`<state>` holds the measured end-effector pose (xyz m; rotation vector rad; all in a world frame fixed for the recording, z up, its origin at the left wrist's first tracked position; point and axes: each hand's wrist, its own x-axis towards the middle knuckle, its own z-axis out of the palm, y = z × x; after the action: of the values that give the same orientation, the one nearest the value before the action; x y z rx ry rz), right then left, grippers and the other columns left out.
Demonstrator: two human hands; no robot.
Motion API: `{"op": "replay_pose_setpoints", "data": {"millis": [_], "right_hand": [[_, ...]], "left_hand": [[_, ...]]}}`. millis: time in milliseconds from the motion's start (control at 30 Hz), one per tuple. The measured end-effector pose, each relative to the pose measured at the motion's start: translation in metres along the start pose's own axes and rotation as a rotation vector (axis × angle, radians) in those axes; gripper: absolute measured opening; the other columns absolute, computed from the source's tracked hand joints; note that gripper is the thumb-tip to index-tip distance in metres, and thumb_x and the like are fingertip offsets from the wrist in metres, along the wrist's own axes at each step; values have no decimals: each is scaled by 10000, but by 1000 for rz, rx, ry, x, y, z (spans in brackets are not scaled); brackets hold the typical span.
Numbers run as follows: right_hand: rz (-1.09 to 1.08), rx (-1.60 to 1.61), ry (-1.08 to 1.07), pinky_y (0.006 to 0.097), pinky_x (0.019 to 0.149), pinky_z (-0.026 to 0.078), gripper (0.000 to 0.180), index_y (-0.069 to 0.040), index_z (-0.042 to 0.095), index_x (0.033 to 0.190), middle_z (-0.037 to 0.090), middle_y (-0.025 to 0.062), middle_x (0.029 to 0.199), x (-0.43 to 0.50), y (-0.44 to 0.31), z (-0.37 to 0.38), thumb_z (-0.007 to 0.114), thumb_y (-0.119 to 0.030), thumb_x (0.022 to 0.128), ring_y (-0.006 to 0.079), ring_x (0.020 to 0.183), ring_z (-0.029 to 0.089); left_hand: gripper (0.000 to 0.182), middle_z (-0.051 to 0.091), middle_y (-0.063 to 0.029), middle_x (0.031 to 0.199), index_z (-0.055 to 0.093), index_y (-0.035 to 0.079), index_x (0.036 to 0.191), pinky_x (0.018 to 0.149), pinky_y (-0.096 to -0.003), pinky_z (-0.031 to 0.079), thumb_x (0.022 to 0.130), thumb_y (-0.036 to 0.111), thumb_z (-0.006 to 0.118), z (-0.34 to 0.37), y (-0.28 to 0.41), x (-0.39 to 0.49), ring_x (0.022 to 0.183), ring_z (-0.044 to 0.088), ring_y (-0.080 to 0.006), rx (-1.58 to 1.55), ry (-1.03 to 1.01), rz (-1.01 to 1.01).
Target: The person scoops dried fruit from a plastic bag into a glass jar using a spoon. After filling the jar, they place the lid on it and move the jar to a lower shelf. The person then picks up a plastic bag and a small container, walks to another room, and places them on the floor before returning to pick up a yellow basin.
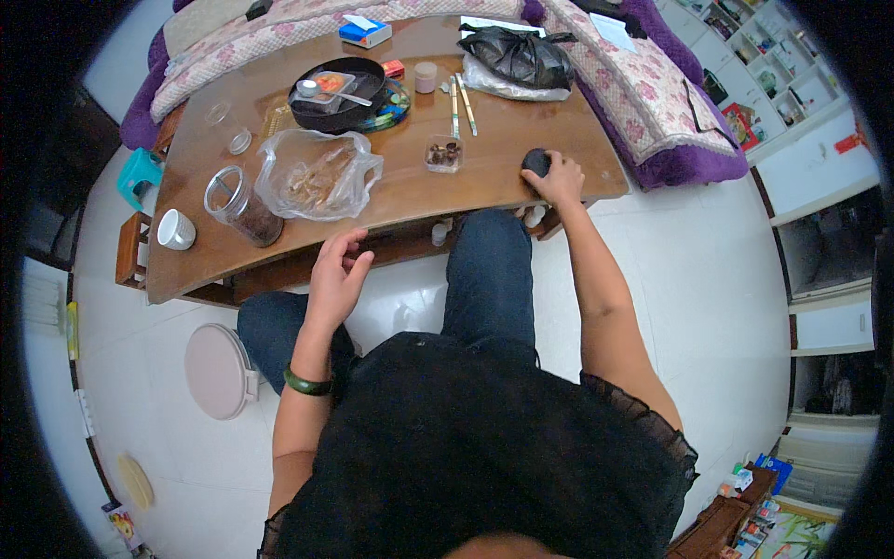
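Observation:
At the right end of the wooden table (412, 185), my right hand (561, 179) grips a round black object (536, 162), whose exact kind I cannot tell. My left hand (340, 276) hovers by the table's front edge with fingers loosely curled and nothing in them. Beyond it lies a clear plastic bag (318, 175) holding brown dried pieces. Left of the bag, a clear jar (244, 206) with dark contents stands uncovered, a thin handle inside it. A small clear plastic box (443, 154) with dark brown pieces sits between the bag and my right hand.
A white cup (176, 230) stands near the left edge. Farther back are a black round pan (336, 94) holding a package and a spoon, a pink-lidded jar (424, 77), two sticks (461, 105) and a black plastic bag (517, 56). A pink round bin (220, 370) is on the floor.

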<state>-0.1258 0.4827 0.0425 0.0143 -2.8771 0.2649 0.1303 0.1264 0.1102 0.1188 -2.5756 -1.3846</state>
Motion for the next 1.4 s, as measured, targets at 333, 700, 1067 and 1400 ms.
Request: {"op": "replay_pose_setpoints", "data": {"millis": [333,700,1067,1400], "right_hand": [[-155,2045,215,402,927,449,648,-16,463,1281,521,186,1237,-17,-33,-161,596,-496,866,302,1112,523],[114,2557,-1291,431,922,452,848,-42,340,1421,423,293,1359,-121,-159,-116,356,-689,873,368,1152,509],[44,2537,-1566,511,1017,402,753,-59,322,1426,459,250,1351,-146,-185,-99,266,-628,935,427,1185,502],[-142,2135,-1597,433,994,419,733,-30,402,1374,482,219,1348,-142,-201,-70,163,-595,972,347,1198,516]], "left_hand": [[418,571,-99,1112,540,35,1252,764,-273,497,858,116,654,9,-11,13,897,561,-146,-155,4,-57],[1031,374,-156,1449,263,52,1466,1062,-411,348,652,314,838,6,49,33,1336,377,-281,-130,6,343],[1070,441,-125,1389,293,77,1452,1009,-332,397,551,99,871,4,46,23,1219,482,-190,-269,-75,249],[1010,425,-101,1326,310,48,1380,1043,-349,377,559,175,885,-45,30,16,1229,453,-221,-723,91,311]]}}
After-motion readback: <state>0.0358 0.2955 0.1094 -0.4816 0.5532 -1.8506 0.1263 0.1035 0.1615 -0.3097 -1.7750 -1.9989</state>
